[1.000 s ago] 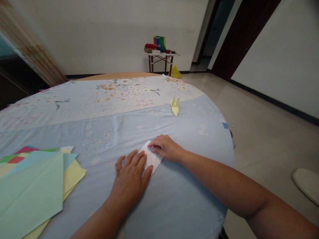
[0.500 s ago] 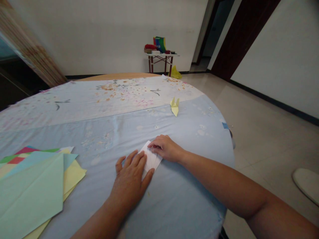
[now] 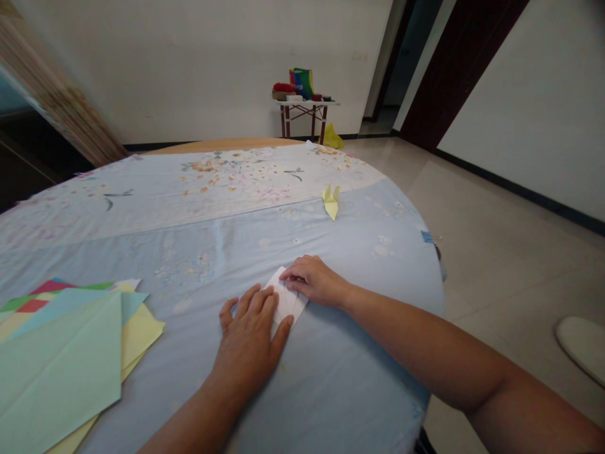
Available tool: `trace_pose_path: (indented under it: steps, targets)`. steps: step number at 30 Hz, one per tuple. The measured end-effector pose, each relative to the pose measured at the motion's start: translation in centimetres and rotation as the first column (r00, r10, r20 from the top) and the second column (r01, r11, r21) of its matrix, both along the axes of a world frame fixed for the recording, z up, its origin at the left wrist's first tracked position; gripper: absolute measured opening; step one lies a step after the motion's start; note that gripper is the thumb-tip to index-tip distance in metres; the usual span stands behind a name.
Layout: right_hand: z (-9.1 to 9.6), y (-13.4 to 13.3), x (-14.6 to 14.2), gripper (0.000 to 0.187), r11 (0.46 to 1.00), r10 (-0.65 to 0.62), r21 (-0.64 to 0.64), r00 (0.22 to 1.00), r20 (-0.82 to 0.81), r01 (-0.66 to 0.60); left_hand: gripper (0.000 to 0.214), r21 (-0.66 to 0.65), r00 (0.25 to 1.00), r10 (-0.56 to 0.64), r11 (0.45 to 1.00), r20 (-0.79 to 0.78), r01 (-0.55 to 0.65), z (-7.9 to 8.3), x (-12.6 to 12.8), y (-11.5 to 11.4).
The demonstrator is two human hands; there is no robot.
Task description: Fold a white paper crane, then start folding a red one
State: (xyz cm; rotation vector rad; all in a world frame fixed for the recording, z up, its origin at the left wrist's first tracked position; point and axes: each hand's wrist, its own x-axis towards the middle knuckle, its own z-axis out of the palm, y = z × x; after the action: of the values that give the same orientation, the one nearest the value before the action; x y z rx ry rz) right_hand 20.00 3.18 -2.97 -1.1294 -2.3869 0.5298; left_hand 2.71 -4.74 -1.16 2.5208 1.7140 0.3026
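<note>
A small folded piece of white paper lies on the cloth-covered table between my hands. My left hand rests flat, fingers apart, with its fingertips and thumb pressing the paper's left and near edges. From the other side my right hand pinches the upper part of the paper, thumb and forefinger close together. The creases under my right fingers are partly hidden. Farther off on the cloth sits a pale yellow folded paper figure with two upright points.
Several sheets of coloured paper are stacked at the left. The blue and white floral tablecloth covers the round table. By the far wall stands a small table with a bag and other items. A white rounded seat shows at the right.
Almost nothing differs. Both hands keep their places on the white paper, and the view has shifted very slightly.
</note>
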Motion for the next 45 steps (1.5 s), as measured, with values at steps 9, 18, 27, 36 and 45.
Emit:
trace_pose_path:
  steps: [9,18,27,36,45]
  targets:
    - [-0.2,0.1,-0.1,0.018,1.0,0.004,0.008,1.0,-0.003,-0.003,0.033,0.016,1.0,0.014,1.0,-0.001,-0.014,-0.1,0.3,-0.1]
    - [0.6,-0.8,0.8,0.056,0.994,-0.091,0.056,0.996,-0.001,0.091,0.033,0.016,1.0,0.012,1.0,-0.012,-0.012,-0.2,0.2,-0.1]
    - [0.5,-1.5,0.4,0.095,0.994,-0.105,-0.003,0.983,0.151,0.107,0.034,0.011,1.0,0.018,1.0,0.002,-0.018,-0.2,0.3,-0.1]
    - [0.2,1.1,1.7,0.069,0.963,-0.265,-0.031,0.96,0.091,0.269,0.036,0.01,1.0,0.016,1.0,-0.008,-0.016,-0.2,0.1,0.0]
    - [0.4,0.9,1.5,0.067,0.968,-0.243,-0.046,0.965,0.095,0.248,0.036,-0.01,1.0,0.012,1.0,-0.022,-0.012,0.0,0.1,0.4]
